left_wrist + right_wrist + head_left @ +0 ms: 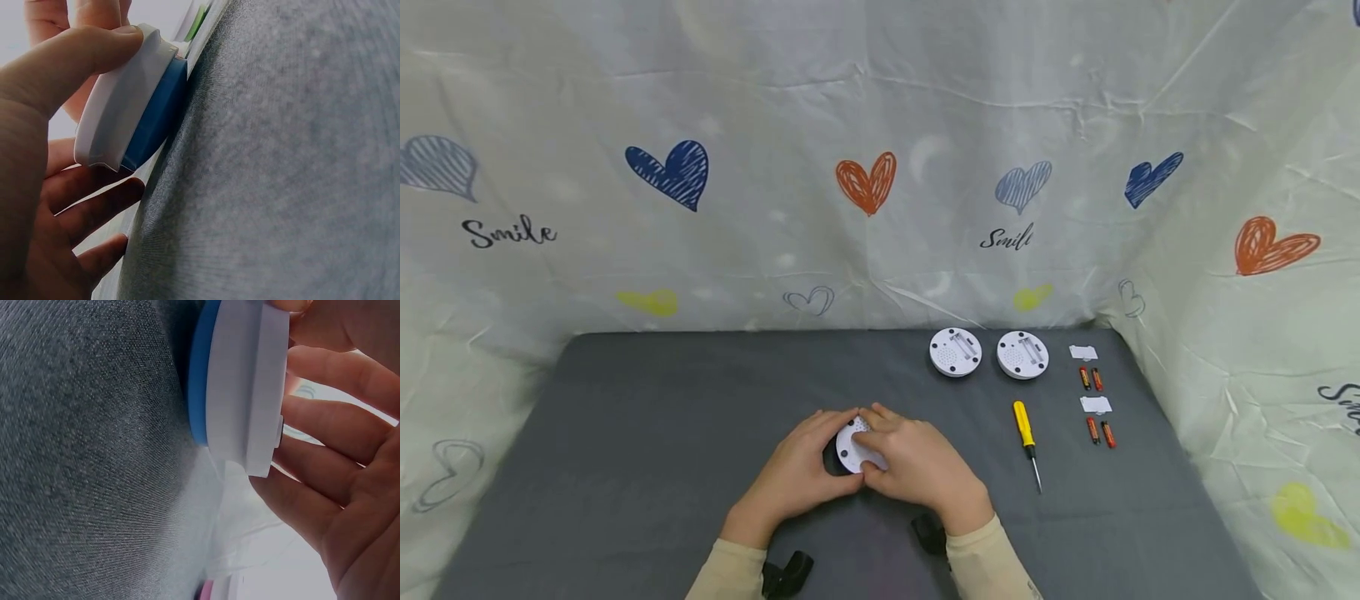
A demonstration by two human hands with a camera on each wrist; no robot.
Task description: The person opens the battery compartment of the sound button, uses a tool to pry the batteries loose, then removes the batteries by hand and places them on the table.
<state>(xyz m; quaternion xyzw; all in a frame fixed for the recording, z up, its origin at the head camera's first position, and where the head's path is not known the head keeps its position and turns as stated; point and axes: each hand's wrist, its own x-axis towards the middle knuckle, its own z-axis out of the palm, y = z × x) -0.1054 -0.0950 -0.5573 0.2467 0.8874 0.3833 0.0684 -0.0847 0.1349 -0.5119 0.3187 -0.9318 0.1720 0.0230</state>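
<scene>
One round white plastic device (pixel 847 451) sat clasped between left hand (pixel 797 467) and right hand (pixel 919 463) over dark-grey cloth (pixel 647 450).
Head view: white fabric backdrop (pixel 767 158) read "Smile". Left wrist: thumb (pixel 87 57) pressed the device. Right wrist: blue layer (pixel 199 384) faced cloth.

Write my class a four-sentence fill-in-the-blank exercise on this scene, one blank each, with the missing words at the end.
1. The left hand and right hand hold a round device whose part nearest the grey cloth is ____ in the wrist views.
2. The screwdriver has a mostly ____ handle.
3. Exactly ____ batteries lie to the right of it in the head view.
4. Near the cloth's far edge are exactly ____ other round devices.

Missing words: blue; yellow; four; two.
</scene>
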